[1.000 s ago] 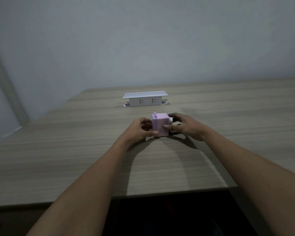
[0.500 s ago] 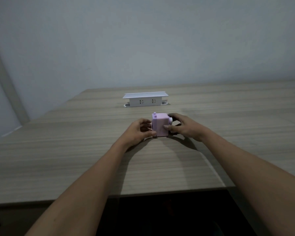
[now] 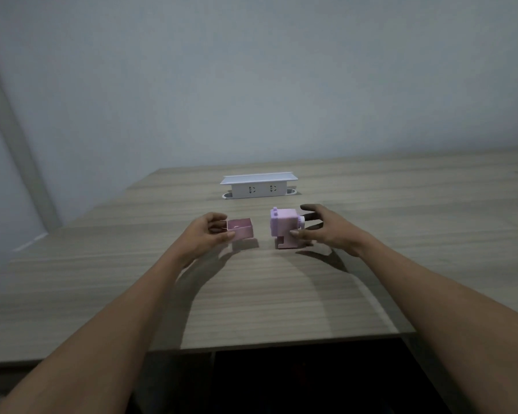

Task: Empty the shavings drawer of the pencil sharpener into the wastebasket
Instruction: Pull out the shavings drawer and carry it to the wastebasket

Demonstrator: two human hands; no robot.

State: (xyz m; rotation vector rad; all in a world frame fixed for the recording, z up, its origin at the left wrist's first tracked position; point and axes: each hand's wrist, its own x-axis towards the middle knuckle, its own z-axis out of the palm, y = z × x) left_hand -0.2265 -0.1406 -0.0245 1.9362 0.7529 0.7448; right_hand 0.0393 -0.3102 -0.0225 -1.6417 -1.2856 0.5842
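The left hand is closed in a pinch on the shavings drawer, thumb along its near wall and fingers behind its left end, holding the small pink open-topped box level just above the table. The drawer is fully clear of the pencil sharpener and hangs just to the sharpener's left, with a gap of bare wood between them. Whether any shavings lie inside cannot be told (the interior reads as plain pink, too small and dim to judge).

The right hand is spread wide around the sharpener's right side, thumb tip at the body's lower right edge and fingers splayed past the white crank stub; it looks to be steadying the body loosely, not gripping it. The sharpener stands upright on the table, its empty drawer slot showing as a notch at the lower left. Beyond the sharpener sits a white socket box.

In my judgement the pulling-out step is done and the carry is in hand. No wastebasket is in view, so the next move calls for finding it, keeping the drawer level on the way, then tipping it over the bin.
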